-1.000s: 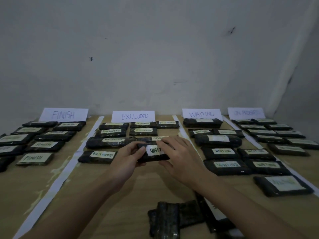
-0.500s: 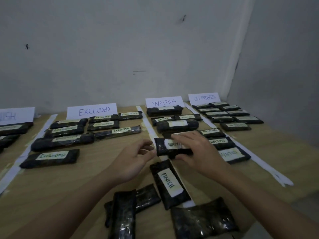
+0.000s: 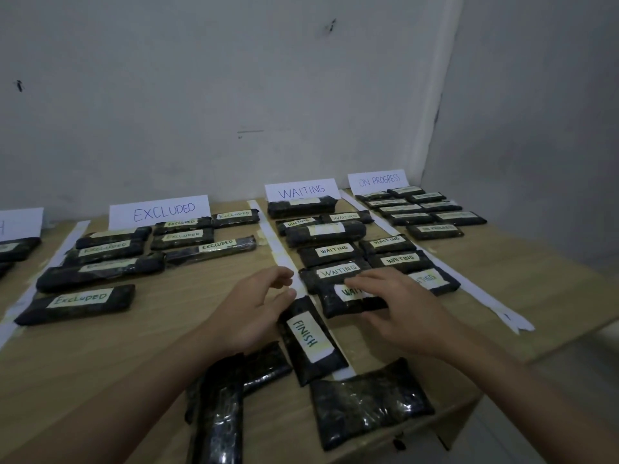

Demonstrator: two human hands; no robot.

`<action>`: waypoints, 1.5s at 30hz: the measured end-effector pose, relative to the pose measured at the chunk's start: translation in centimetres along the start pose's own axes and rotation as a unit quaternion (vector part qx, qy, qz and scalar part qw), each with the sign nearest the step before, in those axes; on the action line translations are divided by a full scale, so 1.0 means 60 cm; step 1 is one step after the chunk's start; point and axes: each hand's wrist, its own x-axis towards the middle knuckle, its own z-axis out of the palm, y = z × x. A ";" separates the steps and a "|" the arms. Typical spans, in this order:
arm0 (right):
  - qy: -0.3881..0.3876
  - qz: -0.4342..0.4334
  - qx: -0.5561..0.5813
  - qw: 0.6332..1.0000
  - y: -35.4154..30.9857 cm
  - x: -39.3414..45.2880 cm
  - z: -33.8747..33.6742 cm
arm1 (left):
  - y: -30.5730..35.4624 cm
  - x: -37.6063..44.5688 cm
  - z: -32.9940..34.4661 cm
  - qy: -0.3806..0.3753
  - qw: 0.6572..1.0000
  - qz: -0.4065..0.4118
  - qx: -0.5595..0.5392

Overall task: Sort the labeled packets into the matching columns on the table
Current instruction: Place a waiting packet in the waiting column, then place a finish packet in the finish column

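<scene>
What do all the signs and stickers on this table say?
"EXCLUDED": standing card and packet labels, e.g..
"WAITING": card and packet labels, e.g..
"ON PROGRESS": card; the labels on the packets below it are too blurred.
"FINISH": near packet.
Far-left card: cut off, unreadable.

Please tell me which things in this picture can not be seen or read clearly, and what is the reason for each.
- FINISH sign, head view: cut off by the left edge.
- Nearest WAITING packet: label partly covered by the right hand.
- ON PROGRESS packets: labels too small and blurred.
- Unsorted packets at the near edge: no labels visible, so their columns are unknown.
- Left hand: contact with the FINISH packet is unclear.
</scene>
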 end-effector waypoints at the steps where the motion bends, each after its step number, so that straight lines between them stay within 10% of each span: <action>1: -0.007 0.008 -0.009 1.000 0.001 -0.006 -0.004 | 0.001 0.000 0.001 -0.002 1.000 0.002 0.003; 22: -0.036 0.078 -0.017 0.996 0.078 -0.100 -0.039 | 0.082 0.012 0.070 -0.070 0.984 0.149 0.074; 32: -0.033 -0.088 0.057 0.994 -0.052 -0.036 -0.001 | 0.019 -0.024 -0.012 -0.037 0.989 0.087 0.117; 45: -0.087 0.056 0.069 0.992 -0.117 0.019 0.033 | -0.041 -0.050 -0.033 -0.007 0.993 -0.028 0.114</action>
